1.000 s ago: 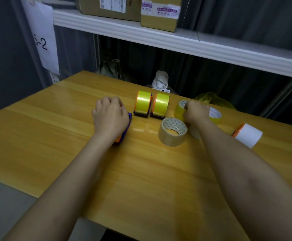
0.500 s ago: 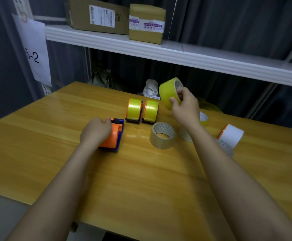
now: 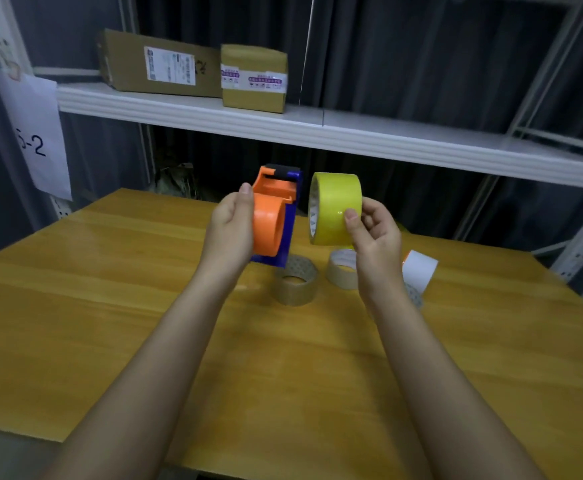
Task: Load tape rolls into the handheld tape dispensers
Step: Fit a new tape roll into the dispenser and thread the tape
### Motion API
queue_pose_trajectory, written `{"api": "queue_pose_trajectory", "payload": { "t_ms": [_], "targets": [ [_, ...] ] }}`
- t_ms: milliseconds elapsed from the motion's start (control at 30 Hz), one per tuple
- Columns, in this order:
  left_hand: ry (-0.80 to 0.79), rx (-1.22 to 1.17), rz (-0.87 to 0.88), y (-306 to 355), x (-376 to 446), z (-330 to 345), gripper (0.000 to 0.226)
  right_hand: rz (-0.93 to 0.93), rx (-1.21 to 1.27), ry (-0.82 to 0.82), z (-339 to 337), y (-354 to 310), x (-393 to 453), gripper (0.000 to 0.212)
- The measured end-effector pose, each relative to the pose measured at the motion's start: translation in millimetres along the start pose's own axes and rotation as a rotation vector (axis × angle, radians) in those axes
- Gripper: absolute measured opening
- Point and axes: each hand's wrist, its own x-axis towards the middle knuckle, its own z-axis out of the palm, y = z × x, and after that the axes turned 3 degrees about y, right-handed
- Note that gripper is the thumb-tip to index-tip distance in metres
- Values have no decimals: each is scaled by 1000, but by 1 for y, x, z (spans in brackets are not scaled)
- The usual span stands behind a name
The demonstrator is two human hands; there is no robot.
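My left hand (image 3: 229, 225) grips an orange and blue tape dispenser (image 3: 273, 216) and holds it upright above the wooden table (image 3: 144, 306). Just to its right my right hand (image 3: 375, 237) holds a yellow tape roll (image 3: 333, 207) on edge, its open core facing the dispenser. A small gap separates roll and dispenser. Below them a brown tape roll (image 3: 295, 284) and a pale tape roll (image 3: 342, 268) lie flat on the table. The two loaded dispensers seen earlier are hidden behind my hands.
A white roll (image 3: 420, 271) with an orange edge lies at the right beside my right wrist. A white shelf (image 3: 318, 133) runs above the table's far side and carries two cardboard boxes (image 3: 193, 69). A paper label (image 3: 37, 140) hangs at the left.
My left hand has lifted the dispenser off the table and turned it upright. My right hand has brought the yellow roll up beside it. The view has tilted upward.
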Motion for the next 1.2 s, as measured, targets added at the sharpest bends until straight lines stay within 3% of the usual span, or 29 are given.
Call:
{"api": "queue_pose_trajectory", "payload": {
  "t_ms": [333,700,900,1067,1200],
  "targets": [
    [-133,-51,63,0,-26,46,27,-8,-22,-40,-20,-4,-27,20],
    [-204,-38,93,-6,-30,47,30,42,19,-152,-33,0,-37,26],
    [-218,-70,100,-5,-31,45,32,97,-8,-302,-39,-5,-34,27],
    [-235,-98,73,-3,-32,44,27,69,-39,-319,-41,-12,-32,21],
    [-278,-115,41,-1,-32,43,26,86,-2,-299,-43,-14,-31,32]
  ]
}}
